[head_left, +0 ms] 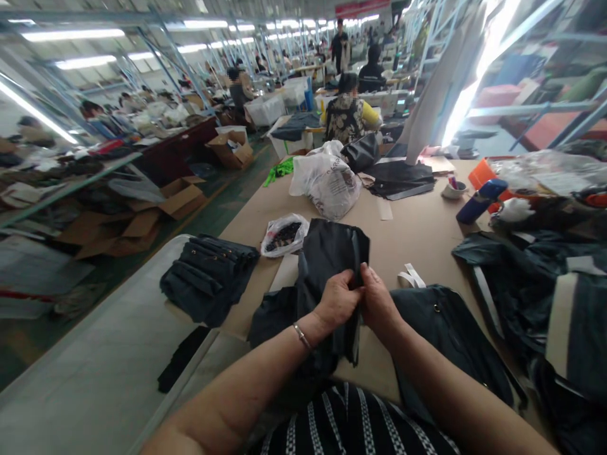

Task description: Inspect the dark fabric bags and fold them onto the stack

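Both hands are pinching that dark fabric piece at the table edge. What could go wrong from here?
1. The dark fabric piece hangs partly over the table edge; if the left hand or right hand loosens, it may slide off.
2. The white strap lies close by and might get dragged along.
3. The dark garment beside it looks alike, so pieces could get mixed.

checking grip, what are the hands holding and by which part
Both hands, left and right, pinch the black fabric at its right edge, near the middle.
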### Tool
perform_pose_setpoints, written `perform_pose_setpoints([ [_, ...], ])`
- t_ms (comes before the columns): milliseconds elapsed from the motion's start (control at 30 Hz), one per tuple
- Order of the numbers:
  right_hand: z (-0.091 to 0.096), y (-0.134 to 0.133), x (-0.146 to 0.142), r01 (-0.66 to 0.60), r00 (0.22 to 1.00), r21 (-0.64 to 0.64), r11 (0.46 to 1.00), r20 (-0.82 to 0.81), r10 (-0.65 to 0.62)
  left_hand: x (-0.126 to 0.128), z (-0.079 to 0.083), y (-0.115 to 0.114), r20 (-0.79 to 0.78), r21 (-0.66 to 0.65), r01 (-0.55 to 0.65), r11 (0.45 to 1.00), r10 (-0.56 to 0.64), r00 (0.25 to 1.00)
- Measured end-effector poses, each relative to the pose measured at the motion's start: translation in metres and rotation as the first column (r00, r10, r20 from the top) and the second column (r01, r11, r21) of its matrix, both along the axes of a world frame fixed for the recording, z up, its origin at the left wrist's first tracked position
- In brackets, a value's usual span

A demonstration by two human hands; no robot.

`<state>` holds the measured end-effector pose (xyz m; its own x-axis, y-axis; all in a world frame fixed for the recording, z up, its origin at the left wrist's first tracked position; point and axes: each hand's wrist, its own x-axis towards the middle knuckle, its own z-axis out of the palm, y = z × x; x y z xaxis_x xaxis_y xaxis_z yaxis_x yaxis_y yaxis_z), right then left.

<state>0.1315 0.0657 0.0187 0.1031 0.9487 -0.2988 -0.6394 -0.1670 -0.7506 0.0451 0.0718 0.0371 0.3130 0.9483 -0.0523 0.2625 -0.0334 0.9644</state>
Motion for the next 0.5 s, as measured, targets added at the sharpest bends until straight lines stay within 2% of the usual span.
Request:
perform_pose_setpoints([
  [100, -0.006, -0.012, 0.027, -0.108, 0.991, -0.100, 0.989, 0.064, 0.115, 0.001, -0.009, -0.010, 0.235, -0.190, 0.157, 0.969, -0.111, 0.966],
  [133, -0.008, -0.018, 0.035, -0.164, 0.981, -0.111, 0.980, 0.086, 0.174, -0.001, -0.010, -0.012, 0.322, -0.256, 0.190, 0.948, -0.102, 0.941],
  [200, -0.010, -0.032, 0.050, -0.265, 0.955, -0.131, 0.955, 0.104, 0.279, -0.004, -0.012, -0.015, 0.469, -0.420, 0.181, 0.889, 0.041, 0.882],
  [267, -0.017, -0.046, 0.064, -0.362, 0.916, -0.155, 0.919, 0.125, 0.382, -0.008, -0.009, -0.018, 0.565, -0.588, 0.193, 0.786, 0.229, 0.793],
  [333, -0.028, -0.052, 0.081, -0.437, 0.853, -0.209, 0.875, 0.212, 0.477, -0.010, -0.001, -0.028, 0.632, -0.667, 0.318, 0.674, 0.286, 0.720],
  [367, -0.035, -0.052, 0.092, -0.430, 0.825, -0.253, 0.867, 0.279, 0.491, -0.010, 0.004, -0.035, 0.666, -0.670, 0.414, 0.617, 0.251, 0.703],
  [433, -0.048, -0.045, 0.116, -0.323, 0.794, -0.341, 0.883, 0.409, 0.449, -0.008, 0.017, -0.053, 0.728, -0.636, 0.604, 0.480, 0.115, 0.676],
  [500, -0.052, -0.033, 0.136, -0.242, 0.792, -0.363, 0.900, 0.461, 0.399, -0.006, 0.028, -0.068, 0.758, -0.604, 0.699, 0.383, 0.005, 0.653],
])
